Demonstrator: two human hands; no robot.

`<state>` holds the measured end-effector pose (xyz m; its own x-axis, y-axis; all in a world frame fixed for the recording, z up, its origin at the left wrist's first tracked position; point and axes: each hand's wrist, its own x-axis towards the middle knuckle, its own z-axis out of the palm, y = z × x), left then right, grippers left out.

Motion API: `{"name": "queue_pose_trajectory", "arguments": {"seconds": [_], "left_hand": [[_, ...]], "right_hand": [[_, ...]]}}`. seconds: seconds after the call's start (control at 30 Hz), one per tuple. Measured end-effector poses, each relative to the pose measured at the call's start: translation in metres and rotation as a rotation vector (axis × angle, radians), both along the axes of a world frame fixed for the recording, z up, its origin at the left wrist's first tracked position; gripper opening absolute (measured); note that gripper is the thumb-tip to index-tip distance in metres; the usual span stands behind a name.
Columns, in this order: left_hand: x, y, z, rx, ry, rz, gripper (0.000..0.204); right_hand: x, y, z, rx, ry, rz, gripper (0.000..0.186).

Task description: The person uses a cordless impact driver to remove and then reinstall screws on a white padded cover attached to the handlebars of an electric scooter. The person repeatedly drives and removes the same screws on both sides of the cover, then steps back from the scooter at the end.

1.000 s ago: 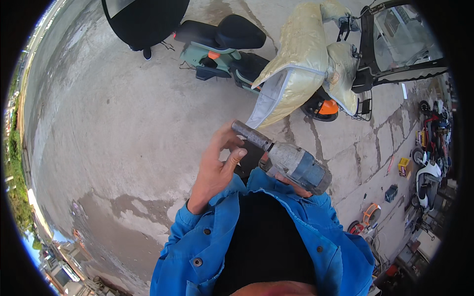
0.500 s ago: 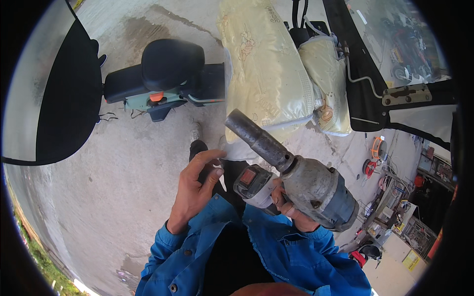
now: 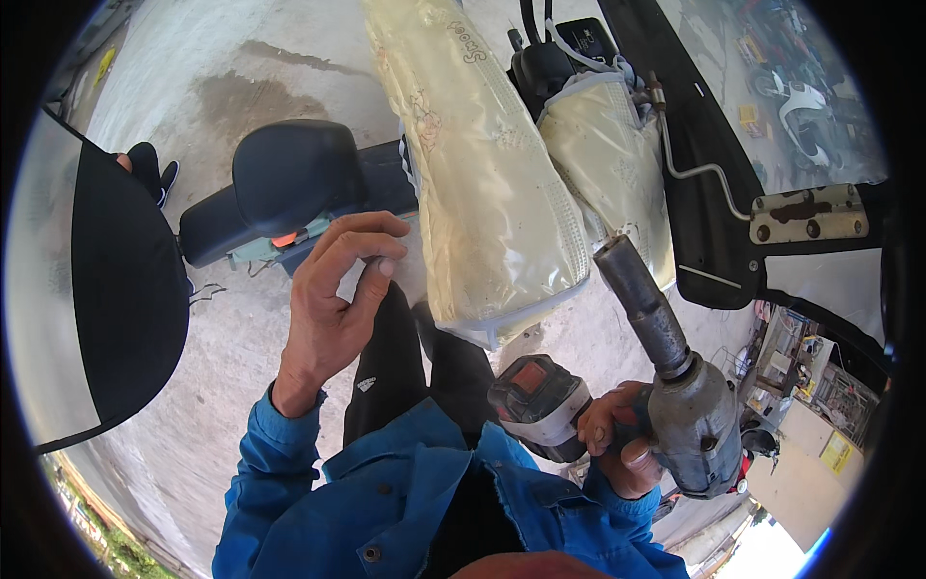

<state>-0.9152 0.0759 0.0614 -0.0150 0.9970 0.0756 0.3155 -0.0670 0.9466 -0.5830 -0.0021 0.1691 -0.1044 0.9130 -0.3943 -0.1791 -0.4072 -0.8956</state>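
Note:
My right hand grips a worn cordless impact wrench with a long dark steel socket angled up and forward. Its battery sticks out to the left. My left hand is raised, fingers apart and loosely bent, holding nothing, near the left edge of a padded pale-yellow quilted cover. A second quilted piece hangs beside it. Just right of these is a black frame with a rusty metal bracket and a bent rod.
A green scooter with a black seat stands ahead-left. A large dark panel with a clear section fills the left side, with someone's foot behind it. A transparent windscreen is upper right; cluttered workbenches lie beyond.
I have moved up close to the cover and frame. My left hand has risen toward the cover's edge. The wrench has shifted right, its socket now pointing more upward in the view.

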Motion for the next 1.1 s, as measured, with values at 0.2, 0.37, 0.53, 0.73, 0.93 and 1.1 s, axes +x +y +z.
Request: {"name": "queue_pose_trajectory", "arguments": {"seconds": [0.2, 0.37, 0.53, 0.73, 0.93, 1.1], "left_hand": [[-0.016, 0.105, 0.008, 0.288, 0.099, -0.063, 0.019], [-0.02, 0.267, 0.005, 0.561, 0.344, -0.144, 0.015], [0.016, 0.423, -0.012, 0.515, 0.36, -0.09, 0.017], [0.053, 0.497, -0.045, 0.583, 0.502, 0.082, 0.028], [0.045, 0.514, -0.059, 0.528, 0.525, 0.067, 0.023], [0.043, 0.518, -0.068, 0.43, 0.349, 0.123, 0.018]], "right_hand": [[-0.003, 0.012, 0.003, -0.108, -0.048, -0.078, 0.077], [-0.02, 0.026, 0.024, -0.162, -0.031, -0.153, 0.084], [-0.035, 0.076, 0.044, -0.173, 0.057, -0.108, 0.077], [-0.06, 0.143, 0.076, -0.416, 0.082, -0.183, 0.048], [-0.096, 0.183, 0.079, 0.001, -0.076, -0.274, 0.079], [-0.122, 0.266, 0.076, 0.01, -0.181, -0.3, 0.08]]}}
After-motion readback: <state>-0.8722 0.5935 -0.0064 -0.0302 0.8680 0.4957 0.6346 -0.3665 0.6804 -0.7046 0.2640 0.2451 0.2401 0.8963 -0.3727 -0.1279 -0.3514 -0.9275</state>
